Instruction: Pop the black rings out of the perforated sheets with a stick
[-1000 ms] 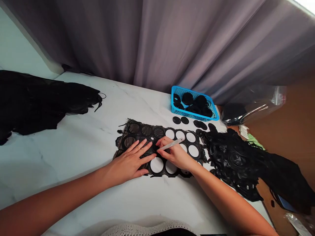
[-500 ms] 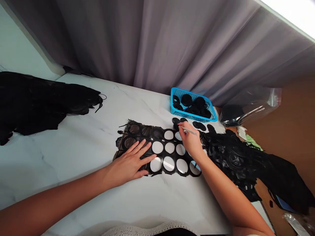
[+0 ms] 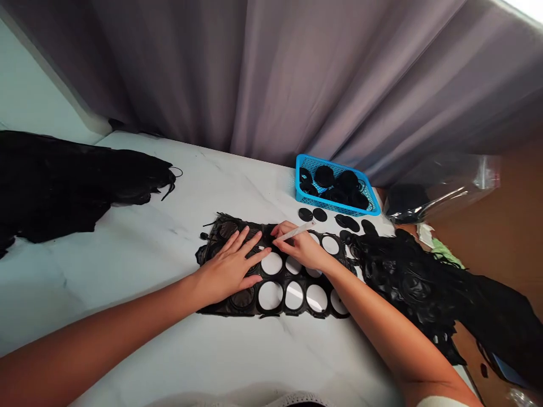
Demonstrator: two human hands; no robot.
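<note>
My left hand [image 3: 231, 263] lies flat, fingers spread, on the left part of a black sheet [image 3: 285, 317] with rows of round openings. White tabletop shows through many of the openings; those at the left are dark. My right hand [image 3: 303, 249] pinches a slim, pale, pen-like tool [image 3: 297, 230], its rear end pointing up to the right. The fingertips are at the sheet's top row, just right of my left hand. The tool's working tip is hidden. Loose black discs [image 3: 319, 215] lie beyond the sheet.
A blue basket [image 3: 339, 206] with black round pieces stands at the back, by a grey curtain [image 3: 271, 79]. Crumpled black material [image 3: 411, 282] covers the table's right side. More black fabric [image 3: 76, 186] lies at the left. A clear plastic bag [image 3: 441, 186] sits at the far right.
My right hand has moved left with the tool, from beside the loose discs to the sheet's top row. My left hand stays pressed on the sheet. The view has shifted slightly.
</note>
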